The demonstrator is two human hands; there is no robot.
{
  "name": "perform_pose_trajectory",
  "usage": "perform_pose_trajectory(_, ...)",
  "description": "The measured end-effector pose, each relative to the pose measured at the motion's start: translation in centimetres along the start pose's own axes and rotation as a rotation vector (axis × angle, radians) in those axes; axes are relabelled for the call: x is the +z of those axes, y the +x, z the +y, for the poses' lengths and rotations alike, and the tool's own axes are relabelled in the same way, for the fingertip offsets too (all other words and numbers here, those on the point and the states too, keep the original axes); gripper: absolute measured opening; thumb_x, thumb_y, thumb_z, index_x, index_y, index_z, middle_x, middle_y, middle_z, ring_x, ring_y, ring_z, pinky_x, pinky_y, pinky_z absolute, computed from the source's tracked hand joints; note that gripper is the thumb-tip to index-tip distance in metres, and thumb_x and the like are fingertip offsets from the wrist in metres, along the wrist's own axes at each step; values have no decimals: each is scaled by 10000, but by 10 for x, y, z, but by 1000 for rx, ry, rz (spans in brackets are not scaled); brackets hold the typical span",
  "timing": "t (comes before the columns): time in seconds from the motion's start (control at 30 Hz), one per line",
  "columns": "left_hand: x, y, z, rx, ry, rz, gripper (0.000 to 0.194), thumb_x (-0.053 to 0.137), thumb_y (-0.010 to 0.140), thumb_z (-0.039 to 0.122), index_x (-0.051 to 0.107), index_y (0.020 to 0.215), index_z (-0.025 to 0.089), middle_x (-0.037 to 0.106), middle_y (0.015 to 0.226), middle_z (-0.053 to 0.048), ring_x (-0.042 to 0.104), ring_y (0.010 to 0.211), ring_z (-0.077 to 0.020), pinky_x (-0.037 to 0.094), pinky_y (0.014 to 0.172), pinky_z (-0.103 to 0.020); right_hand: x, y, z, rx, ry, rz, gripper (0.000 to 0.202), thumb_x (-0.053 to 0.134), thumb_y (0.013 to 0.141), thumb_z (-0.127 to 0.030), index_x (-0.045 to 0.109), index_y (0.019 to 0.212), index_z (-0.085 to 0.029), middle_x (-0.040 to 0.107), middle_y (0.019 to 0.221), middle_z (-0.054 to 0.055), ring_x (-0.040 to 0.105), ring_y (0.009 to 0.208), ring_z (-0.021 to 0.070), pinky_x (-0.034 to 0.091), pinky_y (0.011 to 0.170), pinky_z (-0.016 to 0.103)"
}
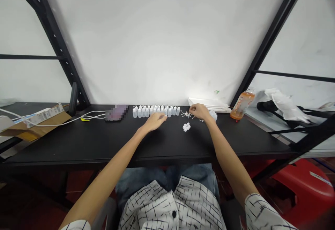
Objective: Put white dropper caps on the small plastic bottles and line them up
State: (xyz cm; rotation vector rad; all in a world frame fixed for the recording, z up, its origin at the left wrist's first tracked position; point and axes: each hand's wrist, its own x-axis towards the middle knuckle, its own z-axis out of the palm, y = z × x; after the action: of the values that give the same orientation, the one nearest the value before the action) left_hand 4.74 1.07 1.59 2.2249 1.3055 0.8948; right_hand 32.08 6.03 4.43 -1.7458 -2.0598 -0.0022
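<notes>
Small white squeeze bottles [143, 112] with thin tips stand upright in rows near the wall, several of them. My left hand [154, 121] is in front of the middle of these rows, fingers curled together with the thumb pointing right; what is in them, if anything, is hidden. Farther right, my right hand [200, 111] is closed in a pinch beside a small pile of thin white curled pieces [187, 114]. Whether it grips one of those is too small to tell. Between my hands and nearer to me lies a cluster of small white caps [186, 127].
Behind my right hand lie flat white sheets or bags [211, 105]. An orange drink bottle [242, 105] leans by the right rack post. On the left are a phone [117, 113], a white cable [78, 119] and an opened cardboard box [39, 122]. The black table's front edge [172, 160] is near my lap.
</notes>
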Motion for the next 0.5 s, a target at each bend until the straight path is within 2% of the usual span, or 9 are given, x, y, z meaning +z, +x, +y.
perform_pose_trajectory(0.13, 0, 2, -1, -14, 30, -2, 301, 414, 881, 381, 572, 727, 177, 592, 699, -19, 546, 658, -172, 399, 674, -300, 13, 3, 3, 90, -127, -36, 217, 604, 803, -170, 779, 923, -211, 751, 949, 69, 668, 917, 227, 451, 707, 262)
perform_pose_trajectory(0.3, 0, 2, -4, 8, 61, 12, 292, 426, 872, 371, 576, 711, 179, 624, 736, -29, 561, 732, -188, 414, 715, -305, 27, 6, 10, 107, -162, -99, 204, 621, 804, -186, 785, 921, -220, 745, 1004, 81, 673, 936, 242, 465, 741, 282)
perform_pose_trajectory(0.4, 1, 3, -5, 20, 56, 14, 294, 432, 872, 383, 583, 720, 182, 621, 726, -32, 563, 748, -195, 426, 713, -305, 31, 8, 12, 108, -152, -97, 216, 614, 788, -152, 781, 908, -214, 750, 943, 80, 675, 917, 237, 462, 735, 279)
perform_pose_trajectory(0.5, 2, 3, -6, 29, 63, 14, 295, 428, 874, 383, 585, 725, 183, 617, 719, -34, 565, 756, -200, 434, 725, -312, 31, 9, 12, 121, -120, -115, 248, 598, 760, -102, 773, 898, -210, 739, 772, 54, 679, 875, 218, 454, 718, 259)
